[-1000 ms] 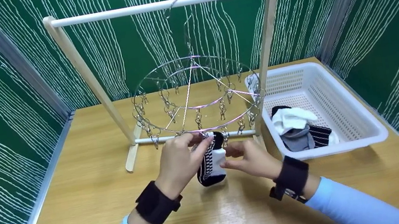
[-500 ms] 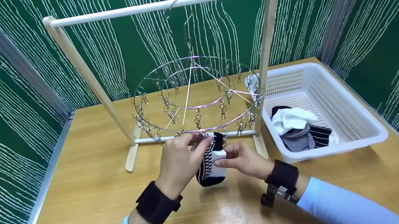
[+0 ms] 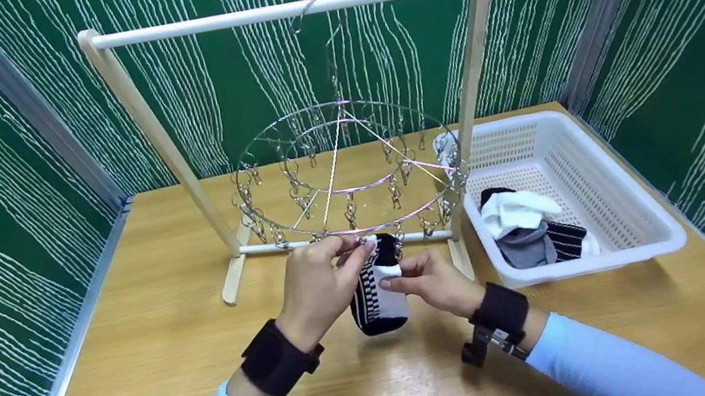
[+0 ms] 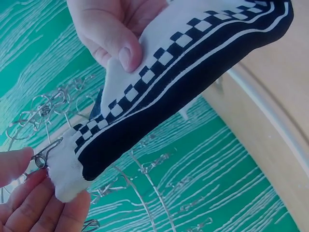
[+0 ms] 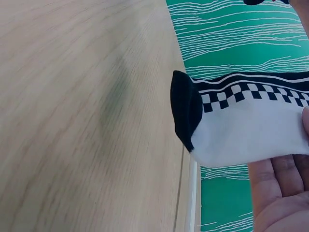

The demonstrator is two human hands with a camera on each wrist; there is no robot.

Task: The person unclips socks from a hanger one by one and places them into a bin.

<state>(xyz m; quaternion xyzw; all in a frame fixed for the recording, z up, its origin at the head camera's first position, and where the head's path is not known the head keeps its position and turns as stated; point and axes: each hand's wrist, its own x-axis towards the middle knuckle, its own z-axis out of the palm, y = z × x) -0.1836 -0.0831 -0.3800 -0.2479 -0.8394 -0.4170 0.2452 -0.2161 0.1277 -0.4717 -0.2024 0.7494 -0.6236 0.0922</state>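
A black-and-white sock [image 3: 384,294] with a checkered band hangs below the front of a round metal clip hanger [image 3: 350,232]. My left hand [image 3: 319,276] pinches a wire clip [image 4: 44,155] at the sock's white cuff, its fingers behind the cuff in the left wrist view. That clip's tip lies against the cuff; the head view hides most of it. My right hand [image 3: 433,282] holds the sock's white side between thumb and fingers. In the right wrist view, the sock's black toe [image 5: 186,108] dangles free over the table.
A wooden rack [image 3: 282,10] carries the hanger, with several clips around its rings. To the right stands a white basket [image 3: 630,184] with white, grey and black striped socks [image 3: 526,235] inside. Green walls with white lines enclose the wooden table [image 3: 175,364].
My right hand has shifted left and taken hold of the sock's side. The sock's lower end has swung slightly right and down. My left hand stays at the cuff.
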